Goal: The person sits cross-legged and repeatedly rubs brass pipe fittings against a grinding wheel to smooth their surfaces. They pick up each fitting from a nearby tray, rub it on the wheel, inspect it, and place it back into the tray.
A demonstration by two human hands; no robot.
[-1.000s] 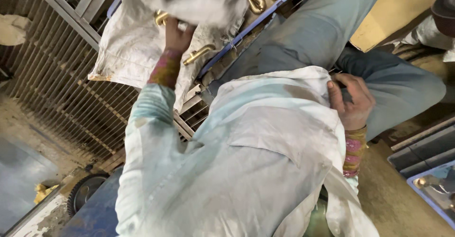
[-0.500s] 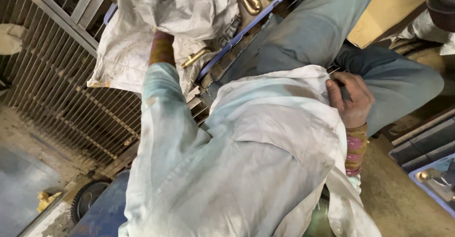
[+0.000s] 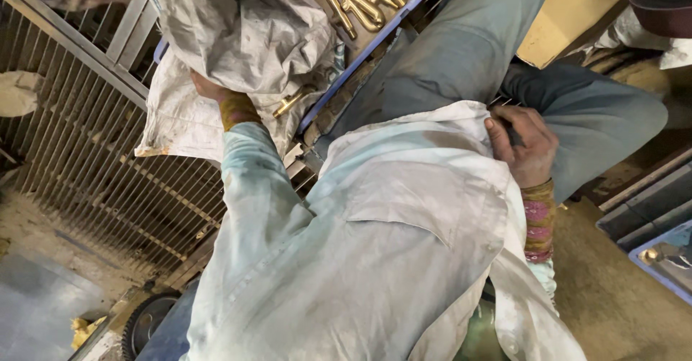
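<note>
The left arm stretches toward 11 o'clock, its left hand (image 3: pixel 204 87) pushed under the crumpled grey woven sack (image 3: pixel 241 36); the fingers are hidden, so its grip cannot be told. The sack lies at 11 o'clock over a blue-edged tray (image 3: pixel 375 40), with curved brass pieces (image 3: pixel 353 0) showing at 12 o'clock. The right arm is bent, and the right hand (image 3: pixel 525 144), at 3 o'clock, rests curled closed on the hem of the pale, stained shirt (image 3: pixel 404 209), pinching a small dark object (image 3: pixel 513 136).
</note>
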